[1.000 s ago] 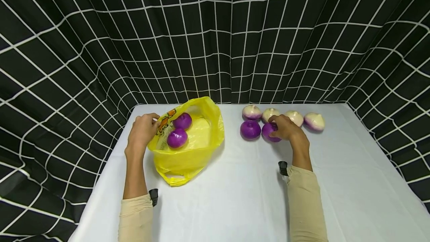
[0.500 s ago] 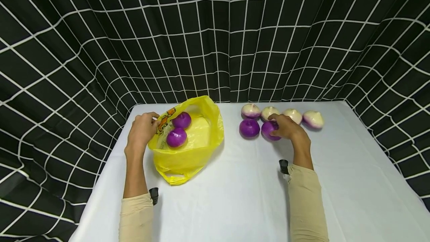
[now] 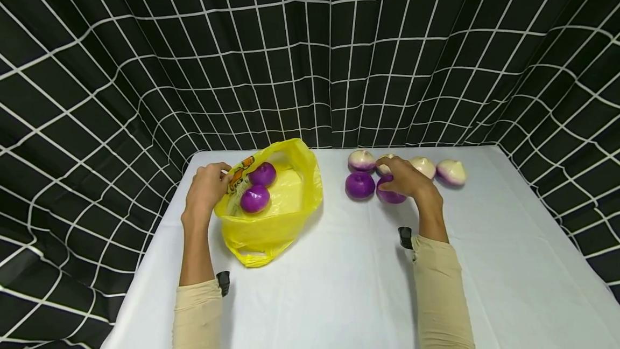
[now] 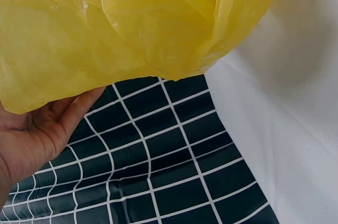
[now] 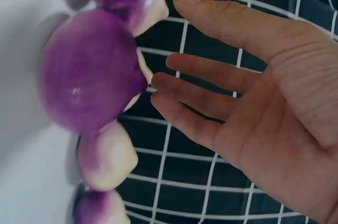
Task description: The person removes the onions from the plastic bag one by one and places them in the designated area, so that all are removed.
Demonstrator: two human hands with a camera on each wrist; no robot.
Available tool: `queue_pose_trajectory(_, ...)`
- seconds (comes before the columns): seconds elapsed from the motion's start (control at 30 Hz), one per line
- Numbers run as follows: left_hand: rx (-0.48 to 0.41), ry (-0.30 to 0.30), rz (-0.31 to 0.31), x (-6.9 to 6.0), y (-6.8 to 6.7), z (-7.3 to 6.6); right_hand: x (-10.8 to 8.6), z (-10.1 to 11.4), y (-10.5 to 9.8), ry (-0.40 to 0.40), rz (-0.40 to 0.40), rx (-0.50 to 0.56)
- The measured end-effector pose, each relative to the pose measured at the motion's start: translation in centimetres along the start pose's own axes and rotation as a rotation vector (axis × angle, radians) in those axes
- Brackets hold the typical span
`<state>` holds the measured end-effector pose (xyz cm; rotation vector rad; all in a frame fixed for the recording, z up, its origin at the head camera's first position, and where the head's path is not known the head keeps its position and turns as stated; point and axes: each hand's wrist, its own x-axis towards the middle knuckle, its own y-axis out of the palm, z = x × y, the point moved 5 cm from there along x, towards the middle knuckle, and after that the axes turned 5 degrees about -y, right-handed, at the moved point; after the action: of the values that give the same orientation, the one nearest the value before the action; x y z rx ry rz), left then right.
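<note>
In the head view a yellow plastic bag [image 3: 263,230] lies with its mouth spread, two purple onions [image 3: 255,199] inside it. My left hand [image 3: 205,186] holds the bag's left rim; in the left wrist view the film hides most of its fingertips. At the right, my right hand [image 3: 409,178] hovers over a purple onion [image 3: 391,196], partly covering it. Seen from the right wrist, the hand's fingers are spread and apart from the onion [image 5: 90,71], near its pointed top. Another purple onion [image 3: 360,185] sits just left of it.
Behind the onions stands a row of white-and-purple turnips, including one at the left end [image 3: 361,160] and one at the right end [image 3: 451,172]. A white cloth [image 3: 339,284] covers the table. Black curtains with a white grid [image 3: 290,58] rise at the back and sides.
My right hand has lifted slightly and shifted left, its fingers now off the onion they were around. The left hand and the bag stay put.
</note>
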<state>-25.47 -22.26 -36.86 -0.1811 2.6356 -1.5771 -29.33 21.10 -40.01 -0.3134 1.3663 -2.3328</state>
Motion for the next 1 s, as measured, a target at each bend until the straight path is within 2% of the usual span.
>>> queue_pose_trajectory(0.2, 0.004, 0.002, -0.010, 0.0, 0.1, -0.1, 1.7, 2.5, 1.0, -0.054, 0.019, 0.017)
queue_pose_trajectory(0.33, -0.002, -0.003, -0.005, 0.0, 0.1, -0.3, 3.4, 5.4, 1.8, -0.157, 0.048, 0.016)
queue_pose_trajectory(0.43, -0.003, -0.003, -0.003, -0.1, 0.2, -0.4, 4.9, 7.9, 2.5, -0.235, 0.103, 0.007)
queue_pose_trajectory(0.53, 0.000, 0.008, -0.002, -0.1, 0.2, -0.6, 6.5, 10.3, 3.1, -0.279, 0.171, -0.004)
queue_pose_trajectory(0.77, 0.008, 0.023, -0.014, -0.1, -0.1, -0.8, 10.8, 16.2, 4.7, -0.406, 0.311, -0.102)
queue_pose_trajectory(0.93, 0.008, 0.020, 0.002, -0.2, 0.0, -0.7, 12.9, 18.9, 6.6, -0.451, 0.393, -0.109)
queue_pose_trajectory(1.0, 0.009, 0.020, 0.004, -0.2, 0.0, -0.6, 13.7, 19.7, 7.5, -0.442, 0.421, -0.097)
